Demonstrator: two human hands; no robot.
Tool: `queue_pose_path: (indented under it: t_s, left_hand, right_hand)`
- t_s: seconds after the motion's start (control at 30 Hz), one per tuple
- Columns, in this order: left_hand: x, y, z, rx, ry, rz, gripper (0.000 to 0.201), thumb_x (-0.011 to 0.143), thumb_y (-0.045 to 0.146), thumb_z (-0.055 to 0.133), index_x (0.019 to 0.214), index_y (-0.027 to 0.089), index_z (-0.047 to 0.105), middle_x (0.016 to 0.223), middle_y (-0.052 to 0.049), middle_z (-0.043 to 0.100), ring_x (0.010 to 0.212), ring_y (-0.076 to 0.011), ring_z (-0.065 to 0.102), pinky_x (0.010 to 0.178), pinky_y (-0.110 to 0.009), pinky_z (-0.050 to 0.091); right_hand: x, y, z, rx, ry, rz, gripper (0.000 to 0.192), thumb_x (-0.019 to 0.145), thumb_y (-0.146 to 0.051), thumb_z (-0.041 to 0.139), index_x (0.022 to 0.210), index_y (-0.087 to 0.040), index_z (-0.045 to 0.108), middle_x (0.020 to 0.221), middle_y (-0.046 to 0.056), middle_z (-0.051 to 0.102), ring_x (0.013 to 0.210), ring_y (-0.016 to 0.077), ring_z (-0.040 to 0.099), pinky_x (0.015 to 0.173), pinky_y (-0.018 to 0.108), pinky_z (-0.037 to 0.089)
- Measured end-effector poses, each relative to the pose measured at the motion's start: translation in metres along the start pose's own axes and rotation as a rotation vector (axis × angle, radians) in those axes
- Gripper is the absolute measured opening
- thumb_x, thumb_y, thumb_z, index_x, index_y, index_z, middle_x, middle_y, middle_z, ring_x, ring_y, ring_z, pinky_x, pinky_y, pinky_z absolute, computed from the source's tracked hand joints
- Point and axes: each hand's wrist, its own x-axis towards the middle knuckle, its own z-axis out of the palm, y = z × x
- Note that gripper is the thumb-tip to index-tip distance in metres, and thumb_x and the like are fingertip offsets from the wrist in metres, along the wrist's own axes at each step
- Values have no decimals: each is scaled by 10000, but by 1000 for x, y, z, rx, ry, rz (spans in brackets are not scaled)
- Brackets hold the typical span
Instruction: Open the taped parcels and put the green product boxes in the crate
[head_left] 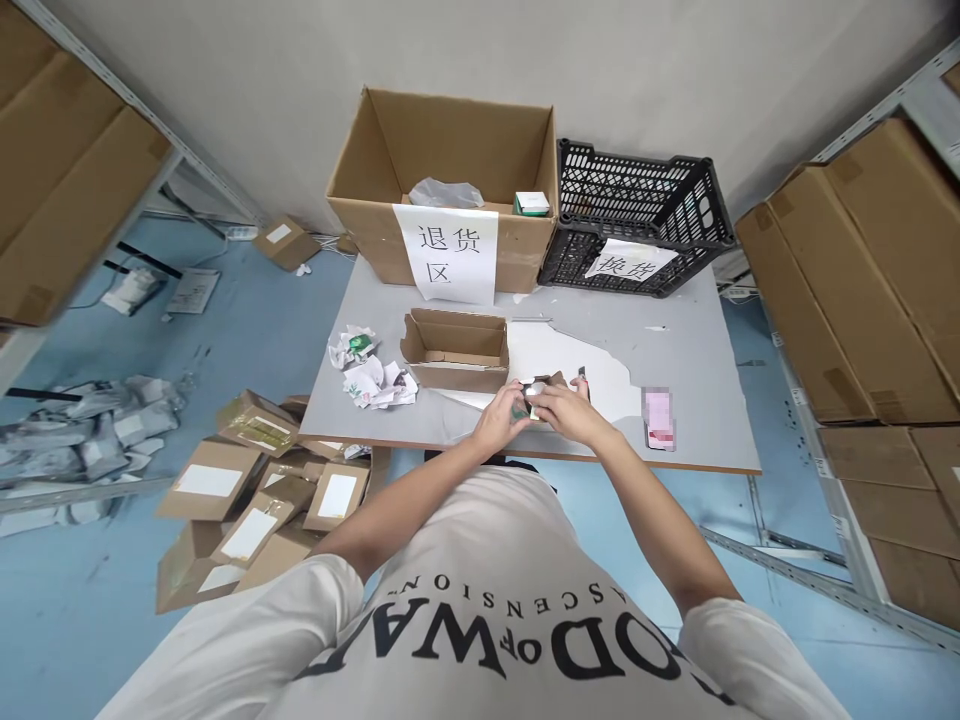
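Small item (534, 398), white w/ a bit of green, sits btwn both hands at centre of frame, just above the near table edge; mostly covered by fingers, so can't tell exactly what it is. Left hand (501, 415) wraps its left side, fingers curled narrow around it. Right hand (566, 410) pinches it from the right, fingers closed on it. A brown cardboard flap (556, 379) pokes up right behind the hands, partly hidden.

Just behind, centre: 1 small open carton (456, 349), lid flaps up, inside not readable. Left of it: 1 heap of crumpled paper (371, 372), white w/ green print, approx 3–4 wads, count unsure. Right of hands: 1 pink-white flat pack (659, 418), blurred out. Grey table (697, 350) has its top layer torn, white patch showing.

Back of table, upper centre: 1 big open carton (360, 190) w/ a white paper sign (448, 252); inside, 1 clear plastic bag (445, 192) and 1 white-green small box (532, 203). Next to it, upper right: 1 black plastic crate (637, 215) w/ its own paper label (630, 263).

Floor, lower left: pile of flat brown mailer boxes (255, 500) w/ white labels, approx 8, some overlapped. Far left: grey bags (90, 430), smeared, no count. Shelving cartons at both frame edges are cut off.
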Motion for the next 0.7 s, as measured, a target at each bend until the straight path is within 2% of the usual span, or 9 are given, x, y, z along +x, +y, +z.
queue_pose_path:
  t_s: [0.07,0.17,0.33,0.43,0.53,0.7]
  left_hand:
    - [0,-2,0,6,-2,-6,343,733,194,692,995,203,472,1235,-122,515,1271,-259,446,1009,-414,418]
    - [-1,-4,0,15,-7,-7,273,744,196,684,935,200,490,1232,-123,515,1268,-257,450,1004,-404,425]
    - [0,-8,0,28,-30,22,118,815,235,620,845,197,511,1204,-112,538,1255,-237,469,992,-391,440]
    - [1,-10,1,41,-41,57,49,857,201,548,819,194,518,1180,-106,553,1247,-218,480,980,-377,454]
    - [1,-12,1,35,-56,77,77,871,185,516,794,188,527,1168,-109,559,1253,-219,476,978,-376,458]
    - [0,-13,-1,24,-85,72,82,874,189,510,800,189,547,1142,-103,568,1261,-224,468,979,-384,459]
  right_hand:
    - [4,3,-1,-4,-55,-17,240,893,-235,493,1066,-282,653,933,52,622,925,212,537,883,432,216]
    - [12,8,-2,7,-92,-33,144,857,-225,559,948,-247,668,941,45,626,969,217,540,848,378,216]
    - [24,14,-5,45,-131,1,73,865,-220,548,848,-196,615,893,32,656,921,196,566,768,322,216]
    - [27,12,-7,23,-140,38,113,884,-210,501,840,-194,604,896,36,667,898,201,581,761,329,217]
    - [26,4,-9,-64,-123,79,153,888,-198,462,859,-183,612,912,65,676,854,212,600,781,360,221]
    - [29,-13,-6,-242,-67,128,128,816,-170,535,887,-137,636,917,137,689,862,268,613,791,390,239]
